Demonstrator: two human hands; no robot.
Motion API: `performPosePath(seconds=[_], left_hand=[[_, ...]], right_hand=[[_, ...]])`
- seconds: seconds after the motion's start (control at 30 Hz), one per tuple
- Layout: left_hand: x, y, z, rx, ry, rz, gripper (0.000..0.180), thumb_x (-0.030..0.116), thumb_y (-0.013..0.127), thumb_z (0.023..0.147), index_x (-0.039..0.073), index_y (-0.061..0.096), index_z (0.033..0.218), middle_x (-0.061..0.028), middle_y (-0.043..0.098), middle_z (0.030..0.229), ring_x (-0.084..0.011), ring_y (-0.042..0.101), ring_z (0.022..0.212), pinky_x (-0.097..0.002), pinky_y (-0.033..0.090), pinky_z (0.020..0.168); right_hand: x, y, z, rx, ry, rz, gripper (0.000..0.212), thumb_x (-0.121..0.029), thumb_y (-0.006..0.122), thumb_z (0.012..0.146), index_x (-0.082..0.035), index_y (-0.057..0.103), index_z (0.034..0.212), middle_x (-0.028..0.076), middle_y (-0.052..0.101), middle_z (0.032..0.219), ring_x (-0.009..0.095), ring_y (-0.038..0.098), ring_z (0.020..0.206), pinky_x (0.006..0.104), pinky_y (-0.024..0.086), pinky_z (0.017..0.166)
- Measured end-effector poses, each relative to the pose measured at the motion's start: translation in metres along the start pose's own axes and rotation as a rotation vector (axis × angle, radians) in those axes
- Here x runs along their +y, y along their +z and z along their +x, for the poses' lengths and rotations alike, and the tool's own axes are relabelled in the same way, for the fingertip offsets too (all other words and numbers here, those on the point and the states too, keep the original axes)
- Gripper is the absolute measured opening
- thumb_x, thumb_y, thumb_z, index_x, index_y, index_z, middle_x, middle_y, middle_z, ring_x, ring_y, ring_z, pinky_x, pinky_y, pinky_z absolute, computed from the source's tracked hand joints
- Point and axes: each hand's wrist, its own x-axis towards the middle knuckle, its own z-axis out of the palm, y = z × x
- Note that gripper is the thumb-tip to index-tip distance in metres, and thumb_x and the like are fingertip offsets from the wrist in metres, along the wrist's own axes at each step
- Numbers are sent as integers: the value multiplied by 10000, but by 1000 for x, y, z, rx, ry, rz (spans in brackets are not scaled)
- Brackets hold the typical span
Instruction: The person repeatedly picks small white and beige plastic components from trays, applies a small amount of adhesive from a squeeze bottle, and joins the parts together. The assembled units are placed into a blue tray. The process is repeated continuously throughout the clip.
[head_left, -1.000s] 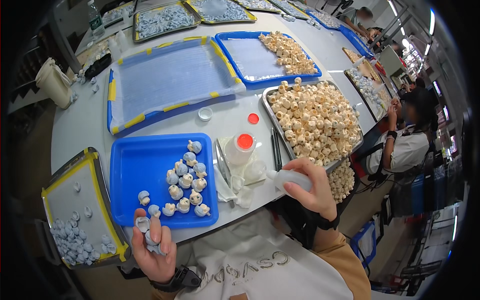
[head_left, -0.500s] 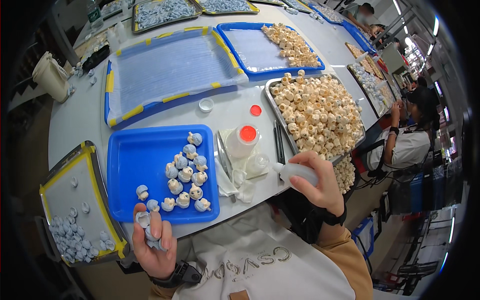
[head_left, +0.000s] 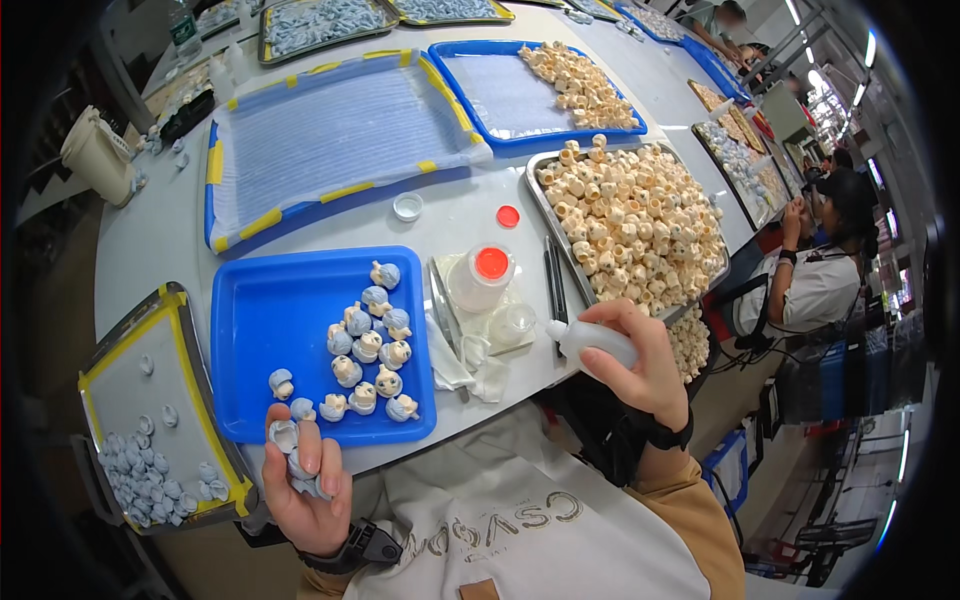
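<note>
My left hand (head_left: 312, 505) is closed around several small blue-grey doll hair caps. One cap (head_left: 284, 435) is pinched at the fingertips, its hollow side showing. The hand is at the near edge of a blue tray (head_left: 265, 330) holding doll heads with blue hair (head_left: 367, 347). In my right hand (head_left: 650, 375) is a translucent squeeze bottle (head_left: 600, 345), tilted with its narrow nozzle toward the left. It is held over the table's front edge, apart from the caps. Bare cream doll heads (head_left: 630, 225) fill a metal tray beyond that hand.
Left, a yellow-taped tray (head_left: 160, 380) holds loose hair caps. Between the trays stand a red-topped plastic jar (head_left: 480, 280), a small clear bottle (head_left: 514, 322), tweezers (head_left: 446, 300) and dark slim tools (head_left: 555, 290). A lined tray (head_left: 340, 140) lies behind. A co-worker (head_left: 810, 270) sits at right.
Both hands keep nearly the same pose and grip. The table and its trays have shifted very slightly left in view.
</note>
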Motion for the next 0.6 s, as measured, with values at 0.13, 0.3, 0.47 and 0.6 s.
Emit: performPosePath(seconds=[0.13,0.3,0.47,0.6], left_hand=[[-1,0,0,16,3,-4,390,281,300,992,68,318,1318,-64,386,793,-161,414,605,-256,398,389],[0,-1,-1,29,-3,-6,389,285,299,992,70,328,1314,-60,387,789,-159,414,601,-257,398,387],[2,-2,-1,37,-10,-8,391,292,303,990,75,334,1314,-56,387,782,-156,414,597,-255,396,385],[3,2,-1,50,-19,-6,406,311,323,985,85,326,1322,-55,389,795,-157,418,612,-265,406,396]], right_hand=[[2,0,-2,-1,32,11,303,-133,638,769,10,558,1023,130,634,812,195,633,716,276,477,642],[9,2,-4,76,16,89,314,-127,630,777,16,559,1048,125,640,851,170,620,738,279,472,666],[15,8,3,146,-10,97,320,-115,631,785,15,555,1068,120,638,876,156,612,779,275,471,702],[11,3,21,211,31,90,311,-129,648,783,22,557,1040,109,639,889,153,615,798,274,478,713]])
